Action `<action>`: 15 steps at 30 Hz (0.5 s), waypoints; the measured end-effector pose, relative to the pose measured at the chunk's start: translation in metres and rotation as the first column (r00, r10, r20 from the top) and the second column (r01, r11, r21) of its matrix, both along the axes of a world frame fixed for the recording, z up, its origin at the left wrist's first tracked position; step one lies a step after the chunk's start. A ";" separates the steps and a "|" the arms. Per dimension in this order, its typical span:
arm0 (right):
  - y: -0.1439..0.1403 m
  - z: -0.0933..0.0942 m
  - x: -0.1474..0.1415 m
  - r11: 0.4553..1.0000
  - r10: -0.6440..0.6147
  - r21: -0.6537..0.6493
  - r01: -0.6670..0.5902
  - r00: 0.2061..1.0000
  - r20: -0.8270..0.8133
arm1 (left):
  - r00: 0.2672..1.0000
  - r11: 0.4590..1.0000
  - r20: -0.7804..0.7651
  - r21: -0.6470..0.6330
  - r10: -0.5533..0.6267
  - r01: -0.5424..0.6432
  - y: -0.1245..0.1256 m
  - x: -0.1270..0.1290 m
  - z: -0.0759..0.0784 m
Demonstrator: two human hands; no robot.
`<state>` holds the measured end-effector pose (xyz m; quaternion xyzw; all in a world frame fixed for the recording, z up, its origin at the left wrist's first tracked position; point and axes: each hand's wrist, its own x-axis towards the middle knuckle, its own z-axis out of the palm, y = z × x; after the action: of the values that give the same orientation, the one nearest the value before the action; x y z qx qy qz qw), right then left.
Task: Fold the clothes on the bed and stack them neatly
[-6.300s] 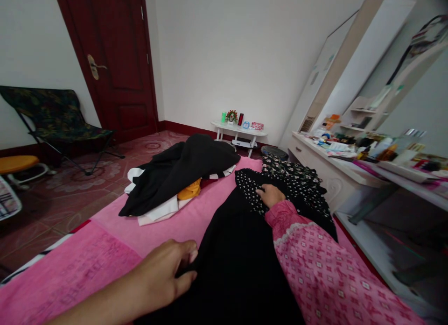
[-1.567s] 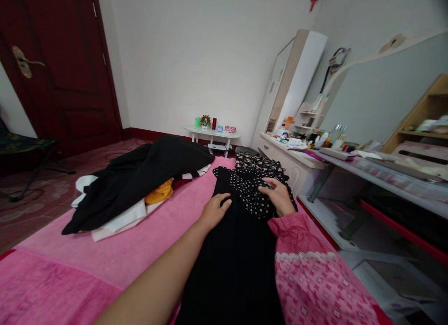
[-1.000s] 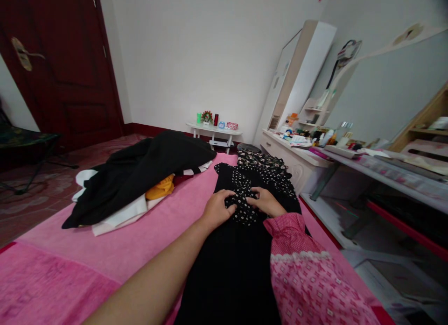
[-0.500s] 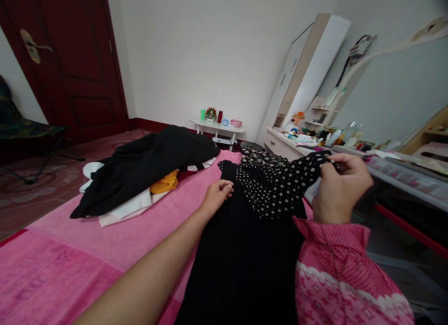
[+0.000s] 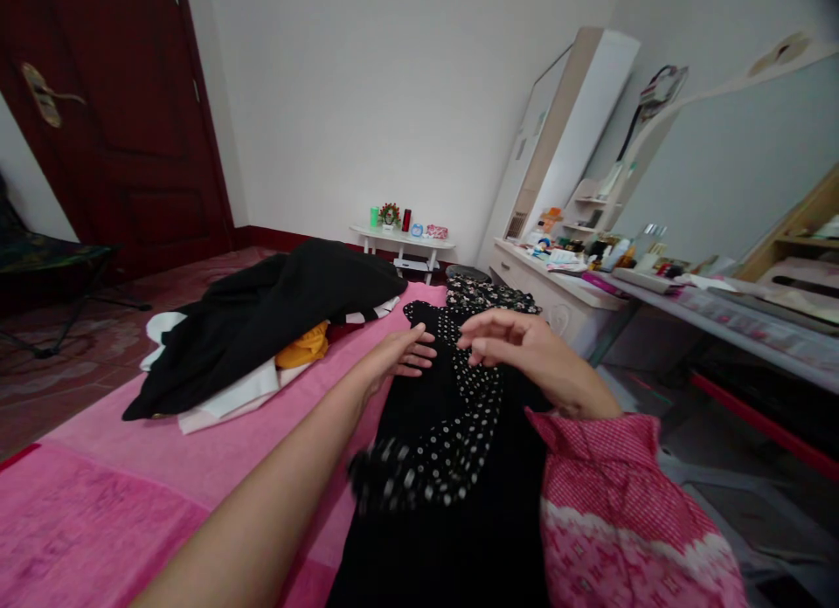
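Note:
A black garment (image 5: pixel 452 538) lies spread on the pink bed cover, with a black-and-white dotted sleeve (image 5: pixel 468 433) folded across its front. The sleeve's cuff end is smeared by motion at the lower left. My left hand (image 5: pixel 403 353) is over the garment's left side near the top, fingers apart, holding nothing. Above the dotted part at the right, my right hand (image 5: pixel 515 350) hovers with its fingers loosely curved and apart, empty. Beyond the garment's top lies a black floral cloth (image 5: pixel 485 293).
On the left of the pink bed cover (image 5: pixel 157 455) sits a clothes pile (image 5: pixel 275 311) in black, white and yellow. A dressing table (image 5: pixel 557 272) crowded with bottles stands at the right. A small white table (image 5: pixel 399 237) is by the far wall, a folding chair (image 5: pixel 58 259) at far left.
My right hand has let go of the dotted sleeve and moved left. The sleeve, held up at the right before, now lies across the garment. My left hand's fingers have spread.

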<state>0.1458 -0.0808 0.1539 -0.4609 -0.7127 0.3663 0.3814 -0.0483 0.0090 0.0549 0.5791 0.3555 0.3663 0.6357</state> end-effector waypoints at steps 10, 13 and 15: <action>0.091 -0.149 0.074 0.749 -0.663 0.020 0.663 0.748 0.038 | 0.852 0.845 -0.510 0.501 0.116 0.185 -0.040 0.049 -0.020; 0.089 -0.153 0.073 0.738 -0.674 0.007 0.675 0.738 -0.037 | 0.822 0.745 -0.502 0.648 0.267 0.154 -0.048 0.058 -0.020; 0.089 -0.150 0.074 0.711 -0.696 0.005 0.703 0.705 -0.135 | 0.822 0.708 -0.470 0.696 0.323 0.120 -0.039 0.060 -0.020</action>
<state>0.2196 0.0082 0.0037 -0.6621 -0.4697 0.2022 0.5478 0.0117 -0.0298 0.0348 0.8345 0.3929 0.3225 0.2128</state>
